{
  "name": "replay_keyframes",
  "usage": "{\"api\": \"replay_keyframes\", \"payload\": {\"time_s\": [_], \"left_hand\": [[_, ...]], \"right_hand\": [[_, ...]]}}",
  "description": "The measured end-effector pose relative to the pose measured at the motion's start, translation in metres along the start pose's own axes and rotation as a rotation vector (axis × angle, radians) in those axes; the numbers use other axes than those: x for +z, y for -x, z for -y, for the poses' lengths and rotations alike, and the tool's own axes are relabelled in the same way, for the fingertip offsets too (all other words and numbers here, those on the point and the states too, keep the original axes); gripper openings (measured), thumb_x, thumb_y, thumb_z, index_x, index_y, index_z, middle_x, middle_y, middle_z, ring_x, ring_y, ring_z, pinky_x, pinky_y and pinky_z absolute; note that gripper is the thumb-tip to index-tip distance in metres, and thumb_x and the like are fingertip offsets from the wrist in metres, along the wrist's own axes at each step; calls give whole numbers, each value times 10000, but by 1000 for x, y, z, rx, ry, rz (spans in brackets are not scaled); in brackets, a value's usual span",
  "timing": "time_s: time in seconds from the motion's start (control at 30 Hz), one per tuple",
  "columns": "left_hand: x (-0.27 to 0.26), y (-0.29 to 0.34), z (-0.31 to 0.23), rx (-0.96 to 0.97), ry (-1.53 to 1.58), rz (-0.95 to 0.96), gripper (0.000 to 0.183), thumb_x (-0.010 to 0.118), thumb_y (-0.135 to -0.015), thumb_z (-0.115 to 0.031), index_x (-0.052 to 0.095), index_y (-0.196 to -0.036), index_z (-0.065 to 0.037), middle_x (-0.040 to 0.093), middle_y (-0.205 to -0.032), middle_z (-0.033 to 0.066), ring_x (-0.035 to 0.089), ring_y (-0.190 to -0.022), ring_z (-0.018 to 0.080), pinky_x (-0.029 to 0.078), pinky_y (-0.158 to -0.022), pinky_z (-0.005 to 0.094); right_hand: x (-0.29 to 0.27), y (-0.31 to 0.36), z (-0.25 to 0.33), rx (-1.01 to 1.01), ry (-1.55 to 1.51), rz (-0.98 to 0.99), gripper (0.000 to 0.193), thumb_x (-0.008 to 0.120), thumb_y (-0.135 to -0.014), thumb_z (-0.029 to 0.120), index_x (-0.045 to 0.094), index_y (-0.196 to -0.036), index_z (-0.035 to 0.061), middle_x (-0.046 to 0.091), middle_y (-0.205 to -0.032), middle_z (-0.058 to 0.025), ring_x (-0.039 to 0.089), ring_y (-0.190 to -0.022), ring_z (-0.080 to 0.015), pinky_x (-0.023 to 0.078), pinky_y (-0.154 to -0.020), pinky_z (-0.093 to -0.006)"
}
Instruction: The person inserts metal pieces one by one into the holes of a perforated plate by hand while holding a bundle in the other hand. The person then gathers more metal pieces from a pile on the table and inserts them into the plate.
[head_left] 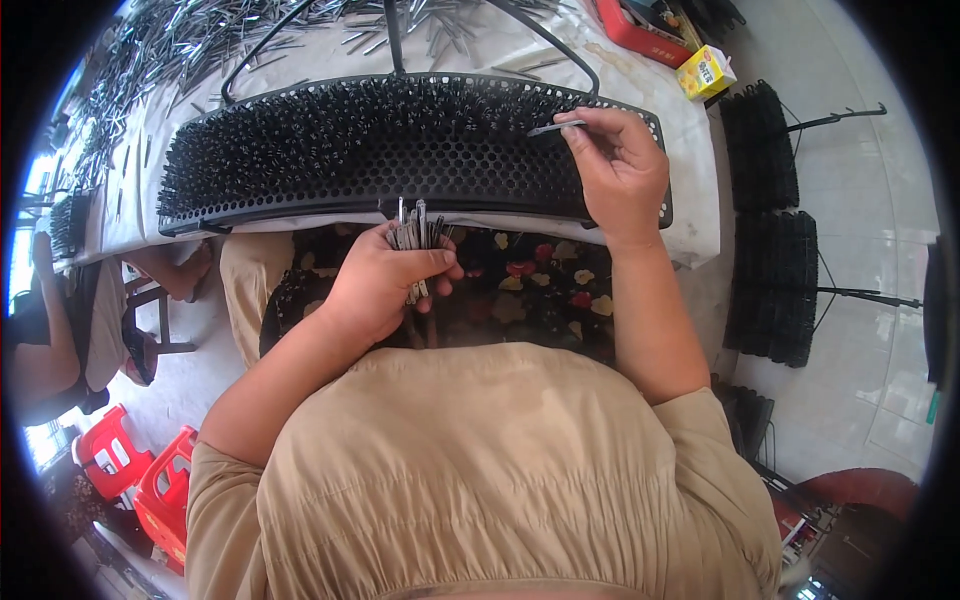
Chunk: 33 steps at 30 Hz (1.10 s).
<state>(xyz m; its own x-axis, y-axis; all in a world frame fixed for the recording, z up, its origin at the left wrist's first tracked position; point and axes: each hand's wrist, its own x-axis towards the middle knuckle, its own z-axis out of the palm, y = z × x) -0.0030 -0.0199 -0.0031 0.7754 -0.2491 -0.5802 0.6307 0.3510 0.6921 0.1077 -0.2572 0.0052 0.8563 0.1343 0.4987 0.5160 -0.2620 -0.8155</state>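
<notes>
A long black perforated rack (pixel 490 168) lies across the table in front of me. Many slim dark pieces (pixel 300 125) stand upright in its holes, densest at the left and along the back; bare holes show at the front and right. My left hand (pixel 375 285) is closed round a bundle of slim metal pieces (pixel 420 232), just in front of the rack's near edge. Above the rack's right end, my right hand (pixel 622 175) pinches a single slim metal piece (pixel 556 127) between thumb and fingertips, its tip pointing left. Their exact kind is too small to tell.
Loose metal pieces (pixel 200 50) are heaped on the white-covered table (pixel 690 170). A red box (pixel 645 35) and yellow carton (pixel 706 72) sit at the far right. Filled black racks (pixel 770 285) stand on the right-hand floor. Another person (pixel 50 330) sits left, near red chairs (pixel 165 490).
</notes>
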Motion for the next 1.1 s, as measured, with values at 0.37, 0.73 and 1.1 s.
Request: {"api": "replay_keyframes", "payload": {"time_s": [0.37, 0.73, 1.1], "left_hand": [[3, 0, -2, 12, -29, -24, 113, 658, -856, -23, 615, -958, 3, 669, -816, 132, 622, -646, 173, 430, -458, 263], [1, -1, -2, 25, -40, -41, 112, 675, -856, -48, 625, -951, -15, 677, -810, 102, 626, -646, 154, 433, -474, 255], [1, 1, -3, 6, -26, -41, 117, 662, -859, -22, 617, -966, -3, 671, -819, 123, 620, -644, 168, 421, -464, 257]], "right_hand": [[3, -2, 6, -96, 159, 86, 130, 675, -866, -81, 650, -980, -24, 719, -962, -104, 687, -885, -123, 551, -808, -234], [13, -9, -2, -260, 282, 47, 169, 746, -780, 31, 699, -927, 101, 699, -847, -53, 667, -812, -240, 541, -708, -323], [5, -11, -1, -377, 480, 77, 144, 773, -742, 69, 732, -878, 93, 708, -864, -42, 646, -867, -236, 533, -767, -339]]}}
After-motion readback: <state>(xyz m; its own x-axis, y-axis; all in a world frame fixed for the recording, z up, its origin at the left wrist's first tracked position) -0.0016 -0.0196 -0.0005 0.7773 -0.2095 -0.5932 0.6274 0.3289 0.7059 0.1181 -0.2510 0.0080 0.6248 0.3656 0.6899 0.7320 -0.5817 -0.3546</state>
